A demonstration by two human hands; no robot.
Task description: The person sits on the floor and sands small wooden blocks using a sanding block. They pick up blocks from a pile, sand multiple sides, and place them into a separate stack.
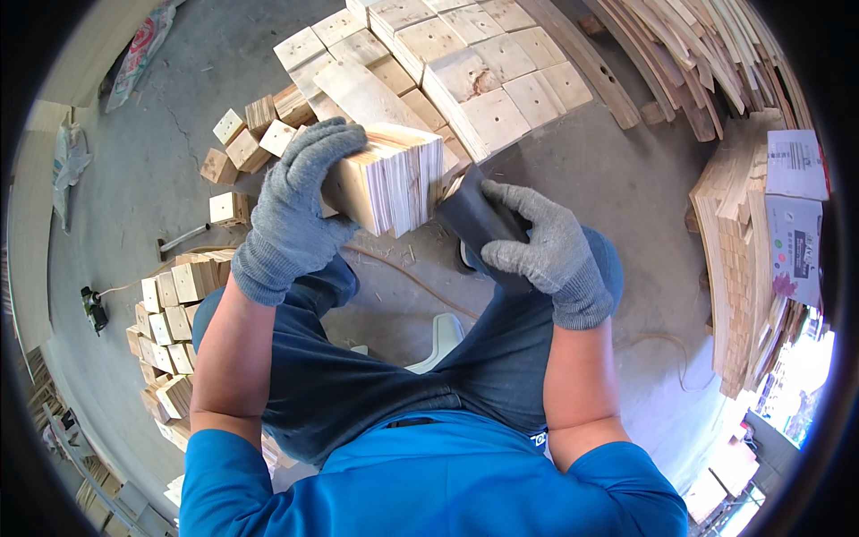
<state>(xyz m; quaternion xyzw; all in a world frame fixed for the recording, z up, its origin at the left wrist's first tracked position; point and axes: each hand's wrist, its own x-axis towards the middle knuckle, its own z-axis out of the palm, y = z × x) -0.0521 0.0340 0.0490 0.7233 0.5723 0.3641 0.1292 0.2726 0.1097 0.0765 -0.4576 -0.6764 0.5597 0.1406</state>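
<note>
My left hand (300,197), in a grey knitted glove, is closed round a layered wooden block (394,183) with rough, splintery edges at its near end. My right hand (546,246), gloved alike, grips a dark, flat-faced block (483,215) that looks like a sanding block, with pale wood showing at its upper end. That upper end is right beside the wooden block's right edge; whether they touch I cannot tell. Both hands are above the floor, over and just beyond my knees. The undersides of both held pieces are hidden.
Stacked wooden blocks (501,85) stand ahead, with loose blocks (246,148) to their left. Another block pile (170,331) is by my left leg. A hammer (185,240), a corded dark tool (93,309), long boards (680,54) and a carton (795,224) lie around.
</note>
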